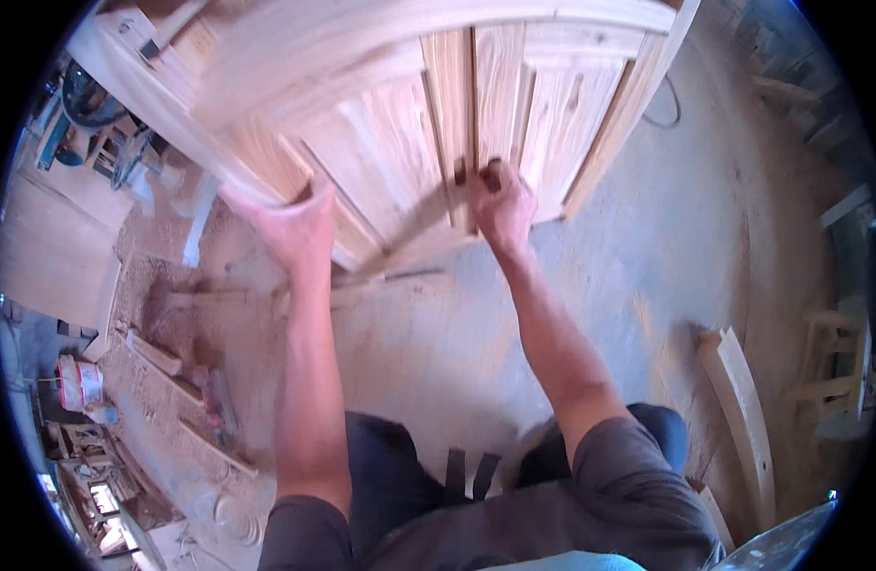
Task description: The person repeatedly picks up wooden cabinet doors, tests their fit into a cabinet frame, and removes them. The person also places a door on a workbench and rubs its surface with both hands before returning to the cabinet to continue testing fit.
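One panelled wooden cabinet (381,143) is directly ahead, its left edge by the wide-spread left grip (300,224), its middle seam (472,86) by the curled right grip (505,207), whose hold cannot be made out.

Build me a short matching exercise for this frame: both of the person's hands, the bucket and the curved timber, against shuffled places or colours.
1. Left hand
2. Right hand
3. Bucket
4. Curved timber

A. Red and white
B. By the lower left part of the panelled wooden piece
C. On the floor, at the picture's right
D. By the dark upright seam near the panelling's middle

Pairs: 1-B, 2-D, 3-A, 4-C
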Tool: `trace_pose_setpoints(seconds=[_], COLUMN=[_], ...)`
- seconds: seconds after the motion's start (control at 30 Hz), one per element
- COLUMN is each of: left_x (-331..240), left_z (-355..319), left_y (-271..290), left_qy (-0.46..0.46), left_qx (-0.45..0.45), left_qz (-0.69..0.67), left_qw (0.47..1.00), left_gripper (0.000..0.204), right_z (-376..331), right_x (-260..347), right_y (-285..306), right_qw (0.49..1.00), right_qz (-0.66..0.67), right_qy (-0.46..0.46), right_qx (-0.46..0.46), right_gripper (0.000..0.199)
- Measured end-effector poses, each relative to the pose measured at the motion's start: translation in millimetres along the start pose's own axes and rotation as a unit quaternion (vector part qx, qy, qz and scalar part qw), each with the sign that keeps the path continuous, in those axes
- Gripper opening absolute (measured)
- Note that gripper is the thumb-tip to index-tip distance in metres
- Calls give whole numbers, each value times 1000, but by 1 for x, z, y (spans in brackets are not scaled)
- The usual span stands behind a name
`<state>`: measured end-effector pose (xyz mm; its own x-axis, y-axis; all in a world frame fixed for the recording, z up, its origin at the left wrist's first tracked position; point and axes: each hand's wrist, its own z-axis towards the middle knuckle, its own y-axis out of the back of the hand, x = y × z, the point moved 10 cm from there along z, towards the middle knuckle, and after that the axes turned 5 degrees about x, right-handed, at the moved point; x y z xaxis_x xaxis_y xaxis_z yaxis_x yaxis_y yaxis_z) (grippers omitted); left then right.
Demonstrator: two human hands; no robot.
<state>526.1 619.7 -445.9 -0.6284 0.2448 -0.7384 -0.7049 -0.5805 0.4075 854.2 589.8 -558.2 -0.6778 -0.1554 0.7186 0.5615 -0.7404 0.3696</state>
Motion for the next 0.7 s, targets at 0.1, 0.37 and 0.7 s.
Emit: trace_pose_setpoints(seconds=[0.1, 0.37, 0.7], left_x=[-8, -11, -9], left_z=[1, 0, 2], left_y=[-3, 1, -3], left_qy=[23, 17, -24], left_qx=[10, -12, -20], left_qz=[-18, -18, -15], left_qw=[1000, 1000, 999], left_gripper=[121, 122, 120], right_z=[2, -58, -75], right_x=[-5, 6, -32], right_y=[-1, 43, 150], right_qw=[1000, 993, 954], right_qz=[7, 38, 69], right_qy=[-9, 13, -146], right_qx=[-4, -108, -252], right_gripper=[8, 17, 10])
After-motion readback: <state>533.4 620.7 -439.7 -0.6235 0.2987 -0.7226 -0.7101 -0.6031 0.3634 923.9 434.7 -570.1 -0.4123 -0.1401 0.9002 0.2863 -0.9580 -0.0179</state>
